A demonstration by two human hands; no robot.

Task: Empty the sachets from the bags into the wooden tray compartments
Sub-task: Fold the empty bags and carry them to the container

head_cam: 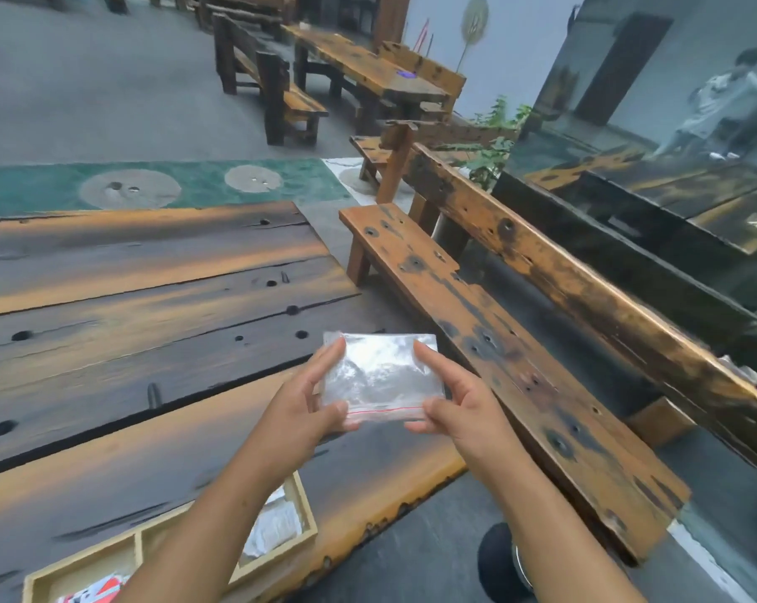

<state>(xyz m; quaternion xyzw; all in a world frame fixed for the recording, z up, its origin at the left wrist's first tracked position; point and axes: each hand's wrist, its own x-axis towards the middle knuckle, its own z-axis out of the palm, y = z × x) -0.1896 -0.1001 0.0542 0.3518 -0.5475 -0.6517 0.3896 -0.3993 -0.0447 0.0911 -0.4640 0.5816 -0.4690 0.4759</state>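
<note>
A clear plastic zip bag (383,378) with a red seal line hangs above the right end of the wooden table, held between both hands. My left hand (300,402) pinches its left edge and my right hand (459,406) pinches its right edge near the seal. I cannot tell what is inside the shiny bag. Below my left forearm lies the wooden tray (309,522) with light dividers. White sachets (276,526) fill its right compartment, and red and white sachets (93,591) show in the left one.
The dark plank table (128,298) stretches away to the left. A worn wooden bench (498,363) runs along its right side, with a glass wall behind it. More benches and tables stand further back, and a black stool (500,563) sits by the table corner.
</note>
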